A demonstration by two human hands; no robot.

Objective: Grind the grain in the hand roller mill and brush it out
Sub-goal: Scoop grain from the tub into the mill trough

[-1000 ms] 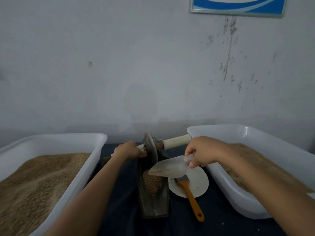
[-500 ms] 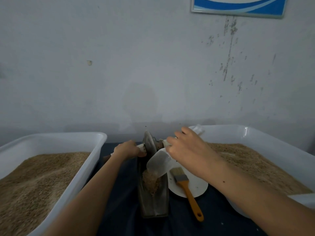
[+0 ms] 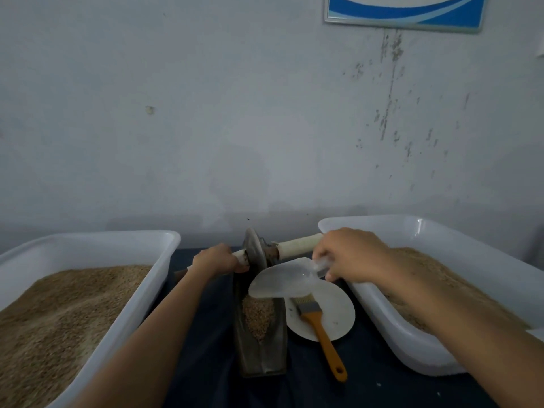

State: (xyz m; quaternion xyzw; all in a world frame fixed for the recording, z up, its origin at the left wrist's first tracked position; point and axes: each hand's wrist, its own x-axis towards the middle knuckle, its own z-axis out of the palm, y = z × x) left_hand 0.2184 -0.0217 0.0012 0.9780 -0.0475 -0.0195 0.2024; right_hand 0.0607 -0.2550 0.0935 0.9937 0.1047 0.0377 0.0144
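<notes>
The hand roller mill [image 3: 262, 357] is a dark metal trough in the middle of the dark cloth, with a pile of grain [image 3: 257, 315] lying in it. Its roller wheel [image 3: 253, 251] stands at the far end on an axle with a white handle [image 3: 298, 248] on the right side. My left hand [image 3: 216, 260] is closed around the left handle. My right hand [image 3: 350, 254] holds a clear plastic scoop [image 3: 279, 282], which looks empty, level above the trough. An orange-handled brush [image 3: 319, 328] lies on a white plate [image 3: 338, 316] right of the mill.
A white tub [image 3: 141, 293] of grain stands at the left and another white tub [image 3: 376, 316] of grain at the right, both close to the mill. A grey wall rises directly behind. A framed blue sign [image 3: 403, 10] hangs high on the wall.
My right hand tipped the scoop and poured its grain into the trough, then brought the emptied scoop back to level. The grain pile has grown. My left hand has stayed on the handle.
</notes>
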